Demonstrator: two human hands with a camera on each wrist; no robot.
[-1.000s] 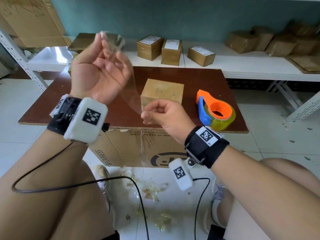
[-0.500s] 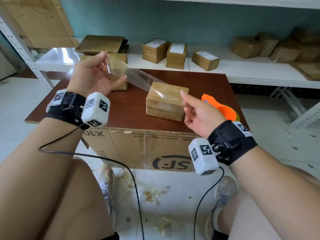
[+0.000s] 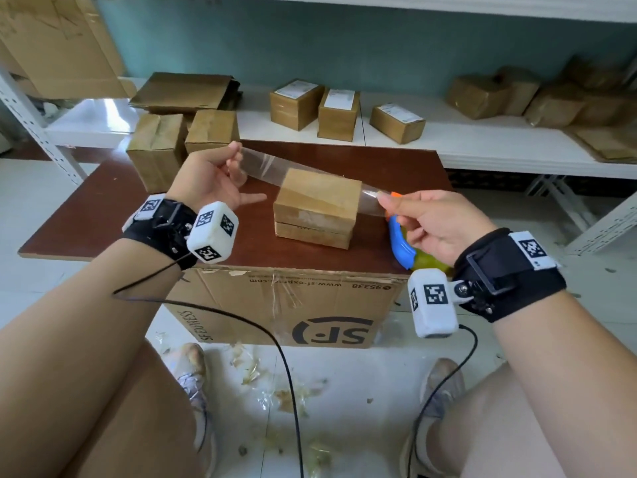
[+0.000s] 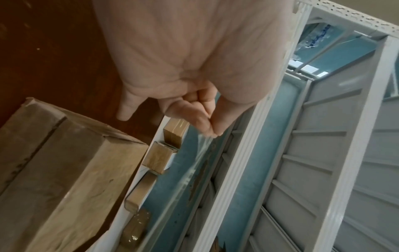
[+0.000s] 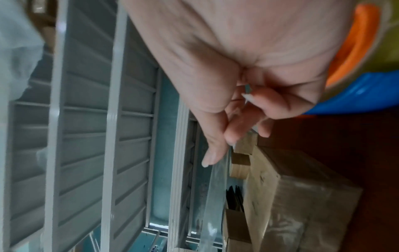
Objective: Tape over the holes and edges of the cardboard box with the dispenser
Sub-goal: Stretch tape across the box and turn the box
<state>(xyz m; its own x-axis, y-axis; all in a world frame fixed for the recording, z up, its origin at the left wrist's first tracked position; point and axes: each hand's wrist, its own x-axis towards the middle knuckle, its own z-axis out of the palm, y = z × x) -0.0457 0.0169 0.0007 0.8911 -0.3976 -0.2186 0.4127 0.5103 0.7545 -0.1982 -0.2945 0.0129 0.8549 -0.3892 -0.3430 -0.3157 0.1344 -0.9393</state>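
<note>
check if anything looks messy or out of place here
Crumpled scraps of used tape litter the floor between the person's feet. The big SF carton under the board shows its print upside down. Otherwise, the tape strip stretches cleanly between both hands above the small box.

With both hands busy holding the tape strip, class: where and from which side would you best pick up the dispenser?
Grip the dispenser by its blue handle, coming from above on its near side: the handle faces the person, below the right hand.

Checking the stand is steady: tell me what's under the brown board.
A large SF Express carton sits under the brown board, which overhangs it on the left. The carton's top and the board's underside are hidden.
</note>
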